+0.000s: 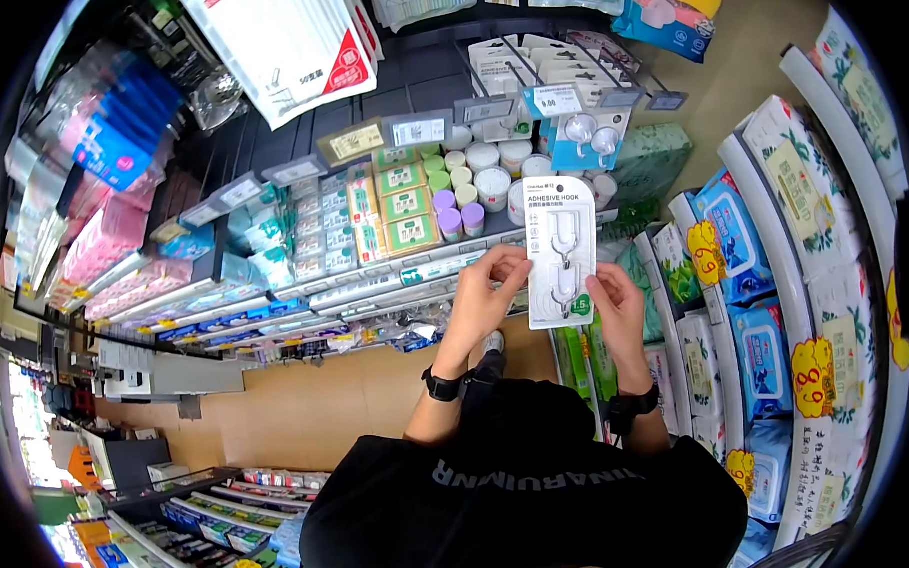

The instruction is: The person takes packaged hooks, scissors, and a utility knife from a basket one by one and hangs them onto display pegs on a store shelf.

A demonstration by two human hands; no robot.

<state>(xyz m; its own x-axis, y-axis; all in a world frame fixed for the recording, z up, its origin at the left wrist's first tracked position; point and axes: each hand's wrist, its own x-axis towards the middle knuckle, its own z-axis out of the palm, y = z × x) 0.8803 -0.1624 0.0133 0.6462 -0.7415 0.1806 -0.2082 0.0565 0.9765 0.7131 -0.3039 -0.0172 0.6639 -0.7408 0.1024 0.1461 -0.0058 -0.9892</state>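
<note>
Held upright in front of me is a white blister pack of adhesive hooks (560, 242), with two clear hooks showing and a green round mark near its bottom. My left hand (492, 291) pinches the pack's left edge between thumb and fingers. On the other side, my right hand (616, 303) grips the lower right edge. Beyond the pack, a blue card with two round hooks (588, 144) hangs from a display peg, beside several white hook packs (502, 72).
A shelf ahead holds boxed cotton goods (404, 201) and round tubs (492, 188). Price tags (356, 141) line a rail above. At right, shelves carry blue wipe packs (738, 234) with yellow price signs (811, 377). Tan floor (279, 405) shows below left.
</note>
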